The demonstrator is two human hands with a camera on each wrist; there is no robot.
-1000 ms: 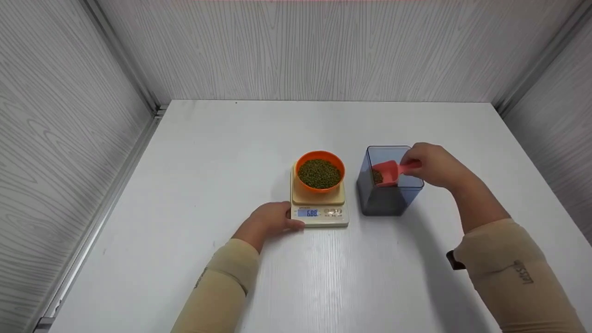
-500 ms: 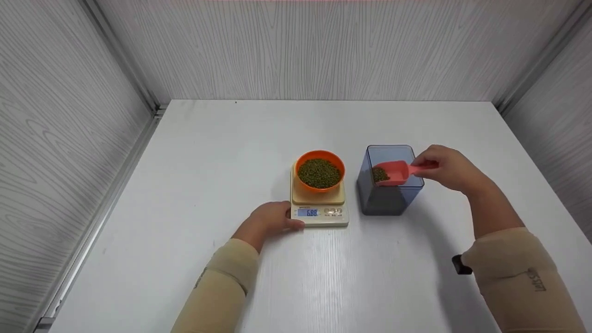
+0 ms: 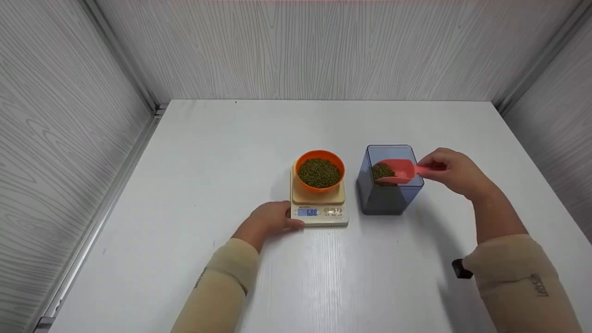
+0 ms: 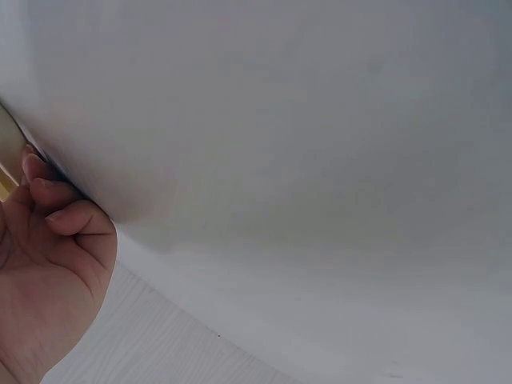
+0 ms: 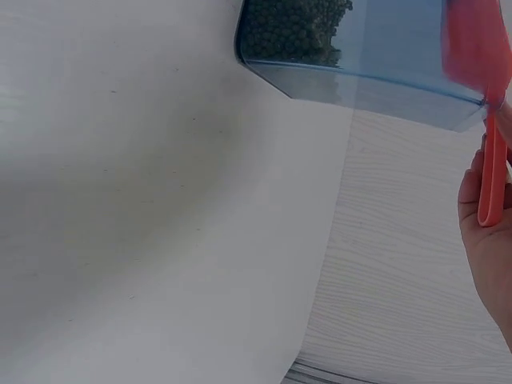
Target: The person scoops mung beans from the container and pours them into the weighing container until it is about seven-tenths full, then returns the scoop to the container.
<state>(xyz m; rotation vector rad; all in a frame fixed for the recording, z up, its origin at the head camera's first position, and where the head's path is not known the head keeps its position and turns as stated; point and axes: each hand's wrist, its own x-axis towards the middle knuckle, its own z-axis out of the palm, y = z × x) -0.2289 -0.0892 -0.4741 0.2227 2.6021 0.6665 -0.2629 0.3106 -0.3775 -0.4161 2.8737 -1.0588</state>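
An orange bowl filled with mung beans rests on a cream kitchen scale, whose lit display appears to read 688. At the scale's front left corner, my left hand holds its edge, thumb along the front; the left wrist view shows the other fingers curled against the side. My right hand pinches the handle of a red scoop. The scoop's head lies over the mouth of a translucent blue-grey container, near beans inside it. Through the wall, the right wrist view shows beans.
The container stands just right of the scale, a narrow gap between them. All of it is on a white table. Pale wood-grain panels enclose the back and both sides.
My right hand has drawn back to the right with the scoop, whose head stays within the container's mouth. More beans show beside its tip. The left hand, scale and bowl look unmoved.
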